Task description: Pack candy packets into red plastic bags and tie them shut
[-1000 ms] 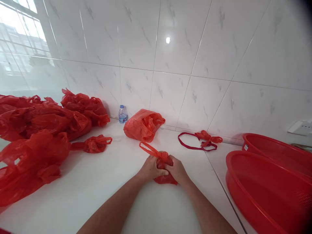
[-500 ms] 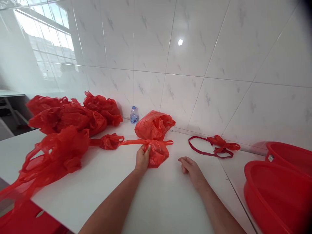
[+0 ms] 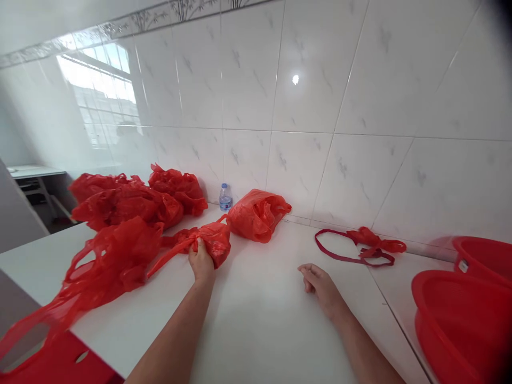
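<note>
My left hand (image 3: 202, 262) is closed around the gathered neck of a small, filled red plastic bag (image 3: 220, 246). One loose handle of this bag trails to the left, beside another crumpled red bag. My right hand (image 3: 320, 288) rests low over the white table (image 3: 256, 330), its fingers loosely curled together and nothing visible in them. Behind the held bag, a larger red plastic bag (image 3: 256, 216) lies against the wall with its mouth bunched up.
A heap of red bags (image 3: 128, 202) covers the left side, with a loose bag (image 3: 116, 256) in front. A small water bottle (image 3: 225, 198) stands by the wall. To the right lie a dark red strap (image 3: 334, 254) and red basins (image 3: 424, 288).
My left hand has carried the small red bag leftward, away from the larger bag and toward the heap. My right hand has stayed nearly in place, its fingers slightly more curled.
</note>
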The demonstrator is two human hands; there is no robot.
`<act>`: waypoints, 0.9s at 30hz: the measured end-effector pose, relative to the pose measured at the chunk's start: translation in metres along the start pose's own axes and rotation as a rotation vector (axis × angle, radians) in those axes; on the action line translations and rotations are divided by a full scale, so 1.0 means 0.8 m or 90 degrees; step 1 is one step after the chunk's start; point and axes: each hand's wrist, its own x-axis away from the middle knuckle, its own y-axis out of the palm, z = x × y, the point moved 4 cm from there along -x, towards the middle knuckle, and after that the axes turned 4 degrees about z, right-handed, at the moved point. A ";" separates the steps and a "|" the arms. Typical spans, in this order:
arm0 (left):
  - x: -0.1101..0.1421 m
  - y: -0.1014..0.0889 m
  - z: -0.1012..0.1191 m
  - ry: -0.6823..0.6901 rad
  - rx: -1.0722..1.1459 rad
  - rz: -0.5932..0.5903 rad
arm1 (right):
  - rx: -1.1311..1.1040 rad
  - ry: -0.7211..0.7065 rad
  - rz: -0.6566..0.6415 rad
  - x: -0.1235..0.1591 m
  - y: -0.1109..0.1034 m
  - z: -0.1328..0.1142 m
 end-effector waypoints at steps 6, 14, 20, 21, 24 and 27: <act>-0.016 0.017 0.016 0.050 -0.003 0.031 | -0.010 0.032 -0.010 -0.004 -0.005 0.008; -0.059 0.043 0.044 0.095 0.005 0.077 | -0.005 0.035 -0.018 -0.007 -0.007 0.009; -0.069 0.054 0.078 0.153 0.065 0.003 | 0.000 0.032 -0.008 -0.001 -0.003 -0.003; -0.069 0.054 0.086 0.166 0.072 -0.003 | -0.001 0.037 -0.007 0.000 -0.003 -0.004; -0.074 0.048 0.114 0.212 0.086 0.000 | -0.009 0.051 -0.007 -0.001 -0.004 -0.004; -0.084 0.041 0.144 0.264 0.098 0.024 | -0.027 0.051 -0.009 -0.004 -0.005 0.002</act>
